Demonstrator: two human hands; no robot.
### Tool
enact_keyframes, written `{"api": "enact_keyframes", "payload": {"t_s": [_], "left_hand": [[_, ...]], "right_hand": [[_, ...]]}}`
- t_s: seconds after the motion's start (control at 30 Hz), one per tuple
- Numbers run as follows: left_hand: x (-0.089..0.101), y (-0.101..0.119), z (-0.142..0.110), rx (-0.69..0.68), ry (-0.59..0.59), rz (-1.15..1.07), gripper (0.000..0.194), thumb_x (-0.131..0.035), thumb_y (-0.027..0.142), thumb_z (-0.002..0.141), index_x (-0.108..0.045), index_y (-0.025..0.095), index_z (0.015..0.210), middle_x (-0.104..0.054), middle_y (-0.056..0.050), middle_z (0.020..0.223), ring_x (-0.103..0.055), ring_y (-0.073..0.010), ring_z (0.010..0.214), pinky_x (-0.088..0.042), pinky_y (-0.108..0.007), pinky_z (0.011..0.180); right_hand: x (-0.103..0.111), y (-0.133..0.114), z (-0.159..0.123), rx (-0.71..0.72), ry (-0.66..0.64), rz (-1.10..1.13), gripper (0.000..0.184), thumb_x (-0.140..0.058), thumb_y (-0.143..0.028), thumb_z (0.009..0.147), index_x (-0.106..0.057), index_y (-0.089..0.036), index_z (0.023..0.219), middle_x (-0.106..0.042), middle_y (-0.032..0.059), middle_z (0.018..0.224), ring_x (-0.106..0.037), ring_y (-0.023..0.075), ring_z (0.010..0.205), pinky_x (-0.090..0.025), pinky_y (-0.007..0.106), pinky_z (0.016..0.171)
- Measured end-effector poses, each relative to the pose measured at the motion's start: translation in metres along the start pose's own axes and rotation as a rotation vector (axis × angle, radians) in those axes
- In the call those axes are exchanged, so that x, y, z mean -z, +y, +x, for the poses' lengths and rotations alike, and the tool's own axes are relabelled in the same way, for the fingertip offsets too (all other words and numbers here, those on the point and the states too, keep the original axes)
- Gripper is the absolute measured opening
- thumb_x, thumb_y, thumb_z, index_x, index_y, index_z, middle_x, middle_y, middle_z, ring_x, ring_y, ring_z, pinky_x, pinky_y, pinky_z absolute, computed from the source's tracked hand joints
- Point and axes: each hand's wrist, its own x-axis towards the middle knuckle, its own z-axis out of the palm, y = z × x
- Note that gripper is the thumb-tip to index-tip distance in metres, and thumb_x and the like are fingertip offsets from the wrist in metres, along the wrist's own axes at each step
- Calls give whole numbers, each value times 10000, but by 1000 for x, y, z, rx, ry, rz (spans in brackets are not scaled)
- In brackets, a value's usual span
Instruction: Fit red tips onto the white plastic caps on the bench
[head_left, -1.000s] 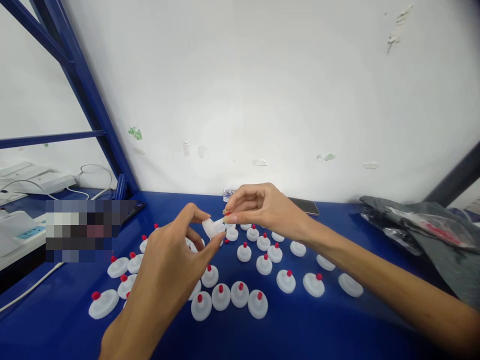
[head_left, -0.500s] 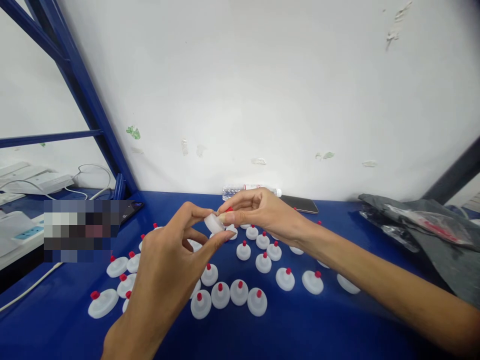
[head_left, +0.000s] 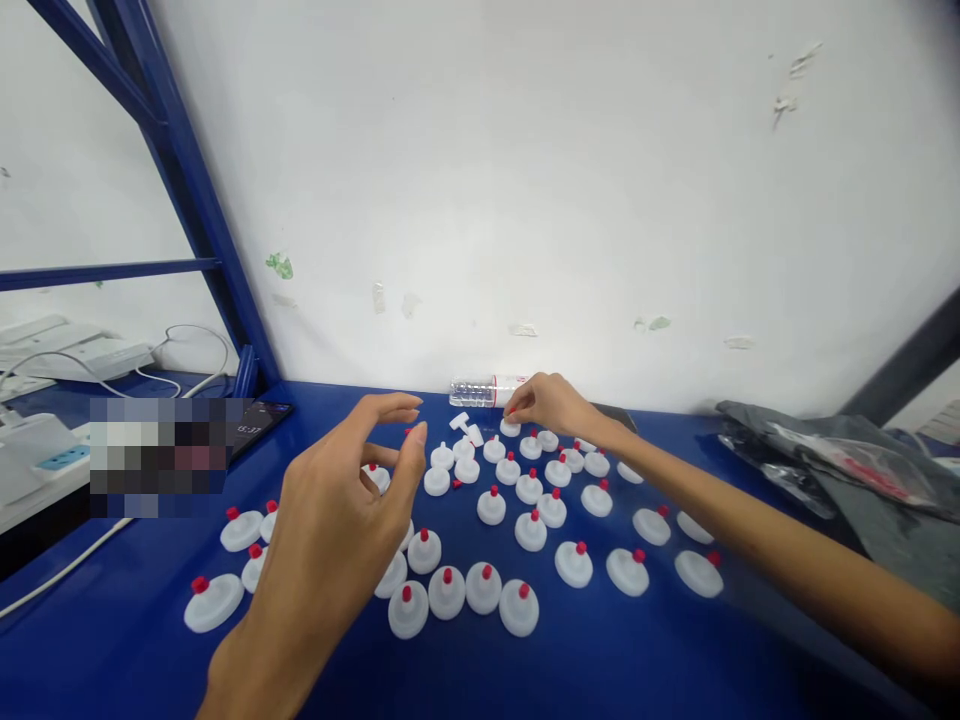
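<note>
Near the back of the table my right hand (head_left: 551,405) pinches a white disc-shaped piece with a red-capped nozzle (head_left: 510,428), which is down among the others. My left hand (head_left: 349,490) hovers over the left part of the group, its thumb and fingers apart. A small red cap (head_left: 409,432) shows by its thumb; I cannot tell whether it touches the hand. Several similar red-capped pieces (head_left: 484,590) stand around the hands. Between the hands are several white pieces without red caps (head_left: 436,482), and a loose red cap (head_left: 457,484) lies beside them.
A clear bottle with a red and white label (head_left: 472,393) lies against the wall. On the right are grey plastic bags (head_left: 862,450). A phone (head_left: 259,420), a power strip (head_left: 60,462) and white cables are on the left, by the blue frame (head_left: 187,190).
My hands have separated. The right hand has carried the white piece from the left hand's fingers back and right to the table, and the left hand has opened.
</note>
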Motion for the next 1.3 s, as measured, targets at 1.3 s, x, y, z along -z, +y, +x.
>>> {"api": "enact_keyframes", "payload": {"t_s": [1.3], "left_hand": [[5,-26,12,-263,133,160,229,-622,371,975,-768,270,1120,-762,-7,1137,-711,-165,755,-526,-270,598]], "right_hand": [[28,-126,1,394,-518,596,335,-647,-354,1016,-728,-188,1296,-805,79,1126,-762,158,1024,-601,271,916]]}}
